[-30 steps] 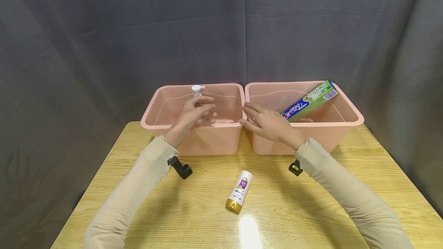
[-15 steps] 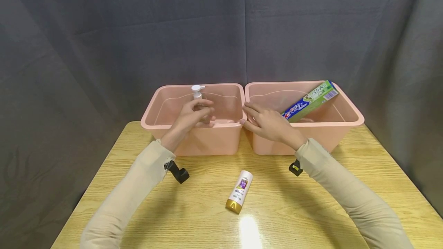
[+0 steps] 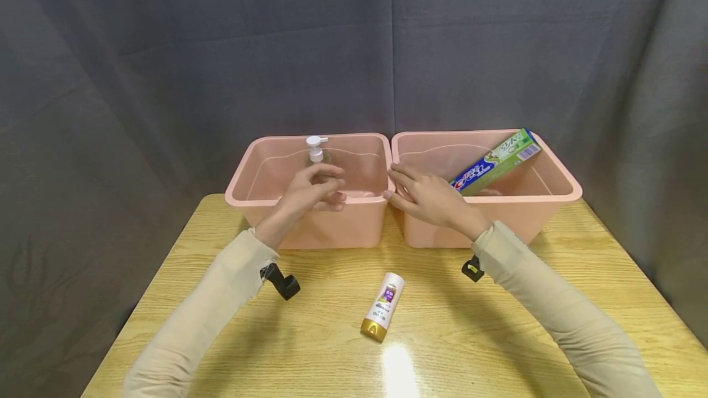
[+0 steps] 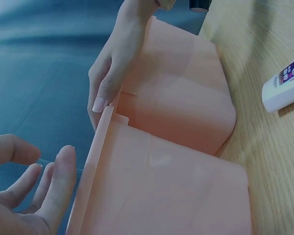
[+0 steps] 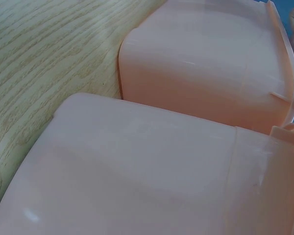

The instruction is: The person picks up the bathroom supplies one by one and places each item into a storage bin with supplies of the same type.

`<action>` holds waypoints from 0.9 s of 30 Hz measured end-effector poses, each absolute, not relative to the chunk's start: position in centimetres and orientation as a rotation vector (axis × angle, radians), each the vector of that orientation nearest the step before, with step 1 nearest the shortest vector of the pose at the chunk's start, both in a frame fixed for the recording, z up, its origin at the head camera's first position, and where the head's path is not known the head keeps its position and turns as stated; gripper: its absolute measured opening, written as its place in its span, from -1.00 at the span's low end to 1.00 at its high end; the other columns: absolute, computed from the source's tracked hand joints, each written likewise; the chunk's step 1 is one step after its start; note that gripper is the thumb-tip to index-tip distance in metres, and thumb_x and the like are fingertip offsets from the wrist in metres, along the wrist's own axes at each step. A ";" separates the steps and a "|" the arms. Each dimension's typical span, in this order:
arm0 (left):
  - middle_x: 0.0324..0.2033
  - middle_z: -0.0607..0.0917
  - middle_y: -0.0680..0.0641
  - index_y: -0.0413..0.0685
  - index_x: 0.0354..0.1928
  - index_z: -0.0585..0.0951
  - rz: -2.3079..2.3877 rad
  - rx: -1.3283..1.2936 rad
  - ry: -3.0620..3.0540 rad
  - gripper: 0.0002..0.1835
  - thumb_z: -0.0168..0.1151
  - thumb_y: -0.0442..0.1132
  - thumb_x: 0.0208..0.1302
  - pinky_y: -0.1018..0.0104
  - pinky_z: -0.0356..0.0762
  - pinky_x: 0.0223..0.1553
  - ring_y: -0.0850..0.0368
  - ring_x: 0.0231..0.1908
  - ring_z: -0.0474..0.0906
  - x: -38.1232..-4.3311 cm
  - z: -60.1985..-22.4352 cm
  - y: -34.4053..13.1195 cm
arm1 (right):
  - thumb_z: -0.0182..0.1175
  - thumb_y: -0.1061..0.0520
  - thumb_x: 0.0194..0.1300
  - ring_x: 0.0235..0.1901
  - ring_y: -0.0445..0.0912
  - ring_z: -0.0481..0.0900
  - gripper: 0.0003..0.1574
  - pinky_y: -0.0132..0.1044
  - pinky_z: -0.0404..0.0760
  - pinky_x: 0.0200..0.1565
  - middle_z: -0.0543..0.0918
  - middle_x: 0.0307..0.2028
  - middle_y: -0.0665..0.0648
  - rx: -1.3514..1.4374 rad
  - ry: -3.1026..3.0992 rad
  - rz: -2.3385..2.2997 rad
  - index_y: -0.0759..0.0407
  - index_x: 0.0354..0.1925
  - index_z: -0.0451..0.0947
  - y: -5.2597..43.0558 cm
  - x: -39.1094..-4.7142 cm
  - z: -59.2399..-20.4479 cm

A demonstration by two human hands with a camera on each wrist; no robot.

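Note:
In the head view my left hand point(image 3: 310, 192) hovers over the front rim of the left pink bin point(image 3: 326, 226), fingers loosely bent with nothing between them. Behind it in that bin stands a pump bottle point(image 3: 316, 149) with a white pump head, its lower part hidden by the hand. My right hand point(image 3: 428, 197) rests at the inner front corner of the right pink bin point(image 3: 531, 204), fingertips at the rims where the two bins meet. A green and blue toothpaste box point(image 3: 495, 161) leans inside the right bin, its upper end above the rim.
A white squeeze bottle point(image 3: 383, 306) with a gold cap lies on the wooden table point(image 3: 326, 349) in front of the bins. A dark grey curtain point(image 3: 276, 48) hangs behind and along both sides.
My left hand has drawn back slightly toward the front rim, away from the pump bottle, so more of its pump shows. My right hand has stayed in place.

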State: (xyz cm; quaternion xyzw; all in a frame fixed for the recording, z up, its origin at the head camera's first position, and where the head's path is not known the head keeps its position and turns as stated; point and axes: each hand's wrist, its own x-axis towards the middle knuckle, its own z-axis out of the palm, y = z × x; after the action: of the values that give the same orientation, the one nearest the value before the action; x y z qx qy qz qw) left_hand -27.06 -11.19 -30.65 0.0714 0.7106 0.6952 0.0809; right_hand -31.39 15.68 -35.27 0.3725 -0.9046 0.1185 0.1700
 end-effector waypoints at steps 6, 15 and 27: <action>-0.07 0.57 -0.26 -0.36 0.24 0.43 2.051 0.254 2.115 -0.58 0.17 -0.42 0.37 0.17 0.71 -0.21 0.09 -0.33 0.70 -26.7 -30.8 -11.1 | -0.07 -0.26 0.52 0.22 0.23 0.47 -0.22 0.10 0.47 0.20 0.39 0.35 0.27 1.058 -2.575 0.340 0.27 0.38 0.36 15.7 -31.4 -35.3; -0.05 0.58 -0.29 -0.34 0.21 0.45 2.021 0.302 2.094 -0.59 0.19 -0.49 0.33 0.09 0.70 -0.18 -0.18 -0.12 0.65 -26.3 -31.3 -10.9 | -0.07 -0.25 0.52 0.24 0.22 0.45 -0.22 0.09 0.45 0.22 0.39 0.34 0.28 1.064 -2.566 0.342 0.29 0.38 0.35 15.7 -31.5 -35.4; 0.00 0.57 -0.43 -0.38 0.18 0.47 1.951 0.369 2.145 -0.60 0.18 -0.50 0.31 0.03 0.70 -0.18 -0.18 -0.14 0.65 -25.1 -31.7 -10.8 | -0.09 -0.26 0.52 0.19 0.24 0.49 -0.22 0.10 0.47 0.20 0.38 0.36 0.27 1.057 -2.577 0.336 0.27 0.39 0.35 15.7 -31.3 -35.2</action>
State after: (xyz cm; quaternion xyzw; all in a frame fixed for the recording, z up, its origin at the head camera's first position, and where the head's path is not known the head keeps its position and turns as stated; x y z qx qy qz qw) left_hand -25.15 -10.75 -31.70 0.1256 0.7294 0.6636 0.1090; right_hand -31.32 15.71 -35.25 0.3715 -0.9056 0.1182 0.1673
